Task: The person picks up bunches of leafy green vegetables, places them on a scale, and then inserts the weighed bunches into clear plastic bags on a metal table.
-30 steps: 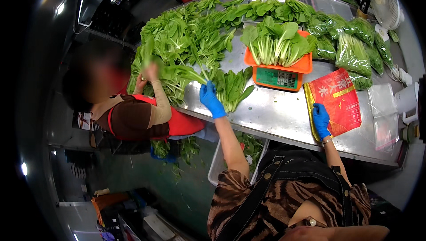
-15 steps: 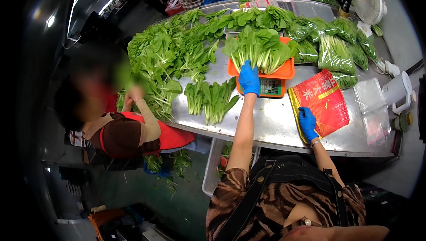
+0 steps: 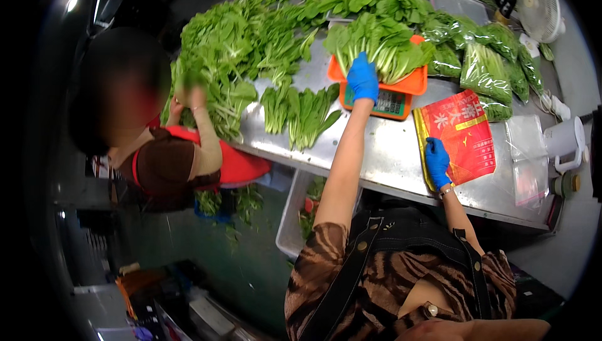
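Note:
My left hand (image 3: 362, 79), in a blue glove, is closed around the stem ends of leafy greens (image 3: 379, 43). The greens lie heaped on an orange tray (image 3: 416, 82), which rests on an orange scale (image 3: 394, 106); its display sits just below the tray. To the right, my right hand (image 3: 437, 160), also gloved in blue, rests with curled fingers on the left part of a flat red plastic bag (image 3: 467, 137). I see nothing held in those fingers. Two small bunches of greens (image 3: 304, 118) lie on the metal table, left of the scale.
A large pile of greens (image 3: 219, 58) covers the table's left side, where a co-worker (image 3: 169, 159) handles some. Filled clear bags (image 3: 488, 72) stand at right, near a white fan (image 3: 539, 7). Clear empty bags (image 3: 527, 153) and a white jug (image 3: 564, 137) lie further right.
The whole view has shifted, so the table sits higher in the picture. My left hand stays at the greens and my right hand stays on the red bag.

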Demonstrator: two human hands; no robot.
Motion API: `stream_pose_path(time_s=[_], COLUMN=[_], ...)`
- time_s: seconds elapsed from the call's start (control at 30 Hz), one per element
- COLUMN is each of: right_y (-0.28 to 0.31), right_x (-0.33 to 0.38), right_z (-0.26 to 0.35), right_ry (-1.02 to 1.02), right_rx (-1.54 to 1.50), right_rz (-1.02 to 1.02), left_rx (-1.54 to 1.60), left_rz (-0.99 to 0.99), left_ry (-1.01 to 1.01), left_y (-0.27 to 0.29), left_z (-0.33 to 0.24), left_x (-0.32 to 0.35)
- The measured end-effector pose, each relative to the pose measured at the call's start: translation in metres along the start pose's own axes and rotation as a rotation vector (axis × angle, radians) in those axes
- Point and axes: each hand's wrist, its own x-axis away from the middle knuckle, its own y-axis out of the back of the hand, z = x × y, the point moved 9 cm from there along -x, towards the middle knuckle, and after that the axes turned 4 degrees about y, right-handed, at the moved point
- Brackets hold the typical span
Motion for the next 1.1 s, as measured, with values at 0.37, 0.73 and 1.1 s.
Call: stream_pose_path(time_s=[0.37,0.73,1.1], right_y=[-0.002,-0.005,-0.008], right_x=[0.002,-0.003,-0.004], right_z=[0.017,0.002,-0.015], right_ry=[0.052,0.074,-0.004], right_rx=[-0.074,-0.061,-0.083], right_rz=[0.044,0.061,0.077], left_rx=[-0.290,-0.324,1.013], left_rz=[-0.408,0.021,0.130], left_ry=[0.098,0.544,0.989], left_y=[0.133,0.144,0.117], left_z=[0.144,0.229,0.259], left_x=[0.076,0.124,0.130])
